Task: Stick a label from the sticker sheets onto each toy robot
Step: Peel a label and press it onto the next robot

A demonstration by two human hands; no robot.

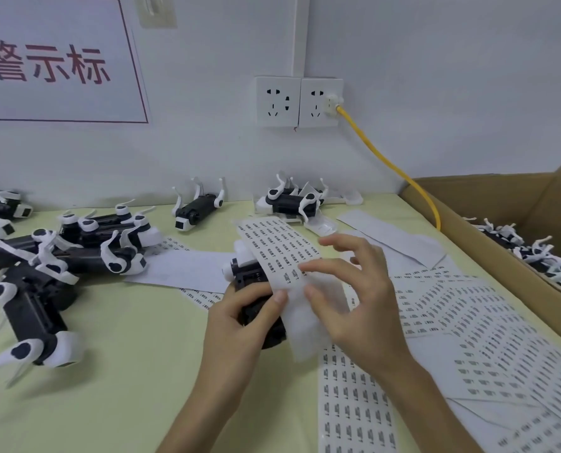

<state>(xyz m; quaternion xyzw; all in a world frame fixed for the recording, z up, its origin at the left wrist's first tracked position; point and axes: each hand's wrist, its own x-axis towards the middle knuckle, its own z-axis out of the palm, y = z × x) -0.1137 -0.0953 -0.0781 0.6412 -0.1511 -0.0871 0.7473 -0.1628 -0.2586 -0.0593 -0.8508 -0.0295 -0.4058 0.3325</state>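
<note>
Left hand (240, 318) is gripping the toy robot (251, 277) over the bench (125, 354), thumb pinning the sticker sheet (279, 246) against it. Right hand (354, 305) fingers are spreading, thumb and forefinger nearing a label; can't tell if they're pinching. I'd be lifting one corner slowly.

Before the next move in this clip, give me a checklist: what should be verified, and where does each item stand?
1. Toy robot gripped in the left hand: ok.
2. Sticker sheet pinned against the robot by the left thumb: ok.
3. Printed labels left on that sheet: ok.
4. Right hand at the sheet, thumb and forefinger on it: ok.
5. A label lifted off: cannot tell.
6. Label already on this robot: cannot tell.
</note>
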